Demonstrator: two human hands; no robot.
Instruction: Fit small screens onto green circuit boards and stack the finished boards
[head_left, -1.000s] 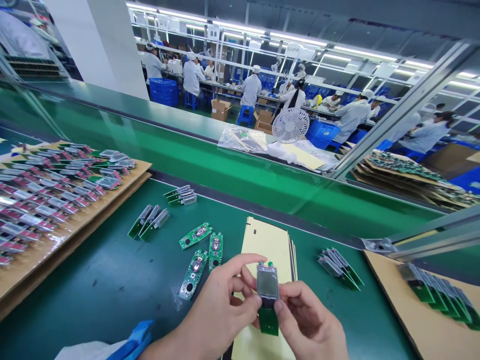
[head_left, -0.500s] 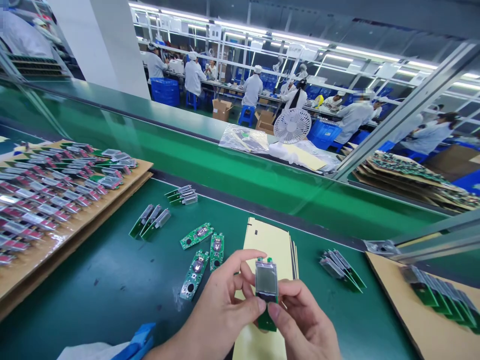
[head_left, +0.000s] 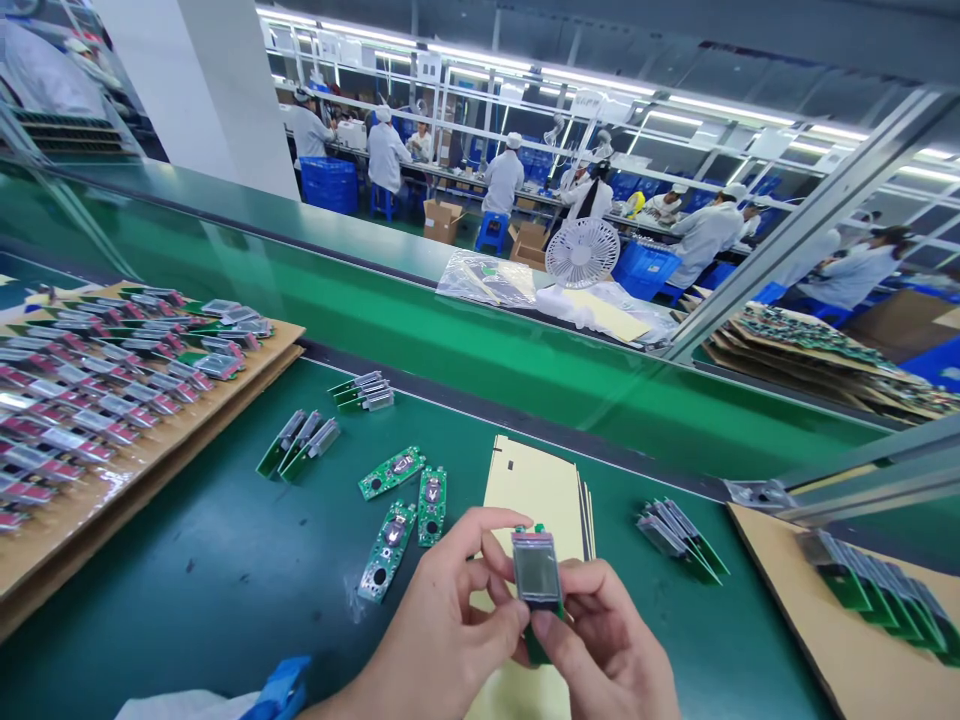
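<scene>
display board (head_left: 535, 571) lower between hands

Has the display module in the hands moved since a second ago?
Yes. The display module has sunk lower against the yellow sheets, deeper between both hands.

A: Lighting?
B: Bright, even. Ceiling tube lights (head_left: 570, 78) above the white fan (head_left: 582, 252); soft shadows.
A: Quality?
B: Sharp centre, edges bowed, workers behind the fan softer.

Three loose boards (head_left: 409, 497) (bare ones), one fan (head_left: 582, 252)
</scene>
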